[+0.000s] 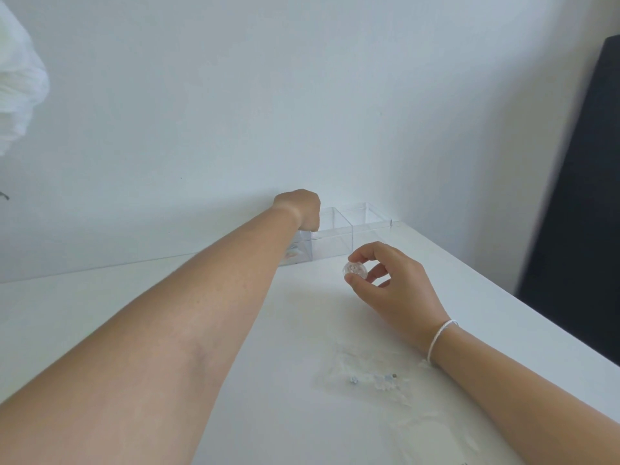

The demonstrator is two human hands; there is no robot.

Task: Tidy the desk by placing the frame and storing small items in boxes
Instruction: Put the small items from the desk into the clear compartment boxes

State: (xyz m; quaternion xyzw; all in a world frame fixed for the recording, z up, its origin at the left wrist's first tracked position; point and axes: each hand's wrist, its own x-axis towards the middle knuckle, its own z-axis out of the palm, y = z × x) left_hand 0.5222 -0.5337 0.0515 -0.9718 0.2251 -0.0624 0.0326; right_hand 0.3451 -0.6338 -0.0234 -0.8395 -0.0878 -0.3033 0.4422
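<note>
Clear plastic boxes (335, 234) stand in a row against the wall at the far edge of the white desk (100, 313). My left hand (300, 209) reaches out over the leftmost box (297, 251), wrist bent down, fingers hidden behind it; whether it holds anything cannot be told. That box has a small pale item inside. My right hand (389, 280) hovers nearer, in front of the boxes, pinching a small round clear container (355, 270) between thumb and fingers. A clear plastic bag with small dark and bluish bits (372, 377) lies on the desk by my right forearm.
A dark panel or chair back (577, 213) stands to the right beyond the desk's right edge. White fabric (16, 82) hangs at the upper left. A crumpled clear wrapper (432, 427) lies near the front right.
</note>
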